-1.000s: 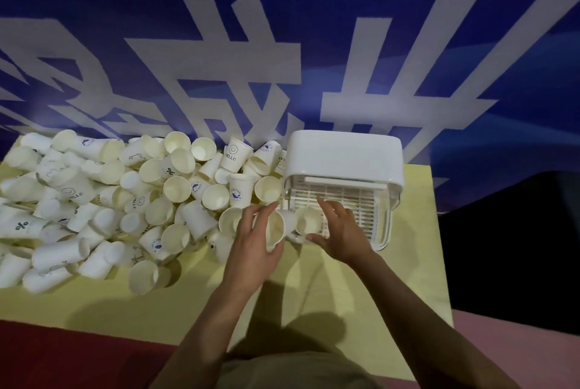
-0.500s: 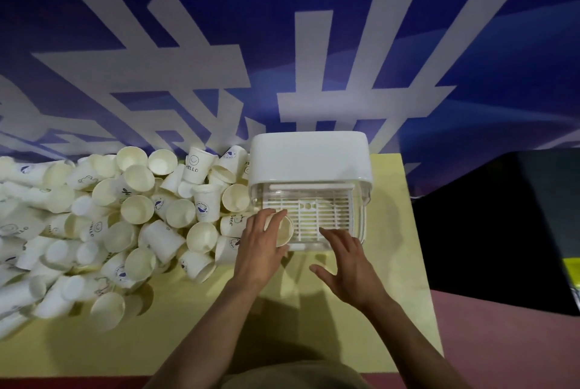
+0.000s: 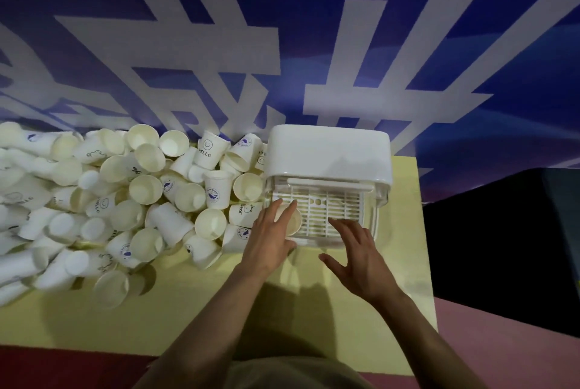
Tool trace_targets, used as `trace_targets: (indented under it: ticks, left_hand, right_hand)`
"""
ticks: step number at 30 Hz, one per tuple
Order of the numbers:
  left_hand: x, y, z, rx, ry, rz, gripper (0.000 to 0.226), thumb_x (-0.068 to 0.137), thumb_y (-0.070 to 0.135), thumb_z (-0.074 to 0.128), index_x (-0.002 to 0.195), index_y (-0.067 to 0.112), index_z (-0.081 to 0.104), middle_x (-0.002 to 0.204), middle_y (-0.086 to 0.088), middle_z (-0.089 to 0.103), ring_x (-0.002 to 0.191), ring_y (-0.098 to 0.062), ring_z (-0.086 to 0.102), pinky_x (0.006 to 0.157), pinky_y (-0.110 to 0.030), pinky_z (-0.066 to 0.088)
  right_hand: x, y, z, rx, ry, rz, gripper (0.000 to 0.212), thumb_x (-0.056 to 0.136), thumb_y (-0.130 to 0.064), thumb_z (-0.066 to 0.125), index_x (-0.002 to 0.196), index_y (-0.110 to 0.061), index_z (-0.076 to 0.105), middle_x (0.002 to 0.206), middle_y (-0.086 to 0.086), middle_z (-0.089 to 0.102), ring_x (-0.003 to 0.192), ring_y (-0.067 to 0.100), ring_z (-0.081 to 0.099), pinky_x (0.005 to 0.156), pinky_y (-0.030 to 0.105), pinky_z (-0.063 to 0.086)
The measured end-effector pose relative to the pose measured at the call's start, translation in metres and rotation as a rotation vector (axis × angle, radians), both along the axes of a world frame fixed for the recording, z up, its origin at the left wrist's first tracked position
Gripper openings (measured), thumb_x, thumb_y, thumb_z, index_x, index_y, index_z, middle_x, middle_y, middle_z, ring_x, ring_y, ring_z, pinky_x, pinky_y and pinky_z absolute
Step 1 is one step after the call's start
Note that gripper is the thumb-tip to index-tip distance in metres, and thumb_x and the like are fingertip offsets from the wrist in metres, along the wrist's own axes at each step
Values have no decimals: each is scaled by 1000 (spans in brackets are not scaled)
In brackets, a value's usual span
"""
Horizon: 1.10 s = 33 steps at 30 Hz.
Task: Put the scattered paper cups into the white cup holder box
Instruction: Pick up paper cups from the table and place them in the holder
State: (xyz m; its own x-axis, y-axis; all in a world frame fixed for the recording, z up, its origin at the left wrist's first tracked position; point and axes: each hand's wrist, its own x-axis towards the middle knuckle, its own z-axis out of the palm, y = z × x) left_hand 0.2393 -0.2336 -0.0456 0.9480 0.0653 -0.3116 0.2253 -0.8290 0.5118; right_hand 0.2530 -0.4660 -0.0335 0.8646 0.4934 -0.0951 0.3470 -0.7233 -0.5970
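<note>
Head view: left hand [image 3: 269, 239] over paper cup [image 3: 290, 221] at near-left corner of white cup holder box [image 3: 329, 153], fingers nearly straight across cup's rim, grip loose rather than clamped (thumb hidden). Right hand [image 3: 357, 258] spread flat, holding nothing, fingertips at box's near edge. Heap of scattered cups [image 3: 119, 200] left of box on yellow worktop [image 3: 194, 319].
</note>
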Motion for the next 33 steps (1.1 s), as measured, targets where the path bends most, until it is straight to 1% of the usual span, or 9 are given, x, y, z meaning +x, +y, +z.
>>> trace_targets:
  ticks: [2,5,10,14,18,22,25,27,33]
  left_hand:
    - [-14,5,5,-16,-60,4,85,90,23,75,158,35,26,165,2,20,152,-20,17,122,-43,29]
    - [-44,21,13,-51,-152,68,79,90,21,75,156,33,33,162,2,24,150,-16,22,120,-36,32]
    - [-100,64,20,-82,-198,228,66,91,19,72,150,30,44,153,8,31,142,-13,31,114,-32,38]
    - [-140,101,21,-55,-186,370,58,92,24,70,145,29,48,148,8,33,132,-3,27,107,-31,38]
    - [-173,136,28,-27,-238,482,52,89,28,70,139,28,53,140,5,41,127,-9,37,103,-36,43]
    - [-206,166,25,-20,-280,578,52,87,39,63,137,24,57,139,-2,45,127,-23,47,102,-44,49]
    - [-227,181,23,71,-337,569,52,89,39,61,134,15,61,134,-10,50,124,-29,48,100,-37,45]
    - [-236,191,25,101,-350,570,51,87,37,63,133,13,62,132,-12,52,121,-31,48,97,-37,43]
    - [-254,231,24,59,-308,542,57,79,20,79,134,17,61,132,-8,51,118,-28,46,91,-43,49]
  right_hand:
    - [1,8,3,17,-25,3,69,96,-42,68,155,-19,41,146,3,48,131,24,48,107,36,45]
    - [0,27,9,41,-61,10,66,95,-32,70,154,-18,42,144,5,49,129,27,50,107,41,46]
    - [-10,74,17,43,-83,112,64,94,-30,70,151,-18,43,143,5,48,125,28,50,104,42,48]
    - [-23,125,14,49,-99,281,64,95,-34,67,151,-16,42,142,9,47,120,29,49,96,43,52]
    - [-34,180,6,11,-71,382,66,94,-40,64,152,-16,41,142,11,46,123,32,48,99,50,50]
    - [-36,226,4,-52,-142,344,70,89,-47,67,148,-15,46,138,11,52,118,32,49,99,49,48]
    - [-33,259,-4,-114,-182,329,78,88,-59,62,148,-11,45,137,13,54,116,34,50,100,47,46]
    - [-35,280,-8,-200,-192,325,86,87,-66,60,150,-10,43,135,13,54,115,34,50,97,45,46]
    - [-47,327,-12,-338,-185,213,96,80,-71,65,149,-8,44,119,15,64,105,36,55,83,46,48]
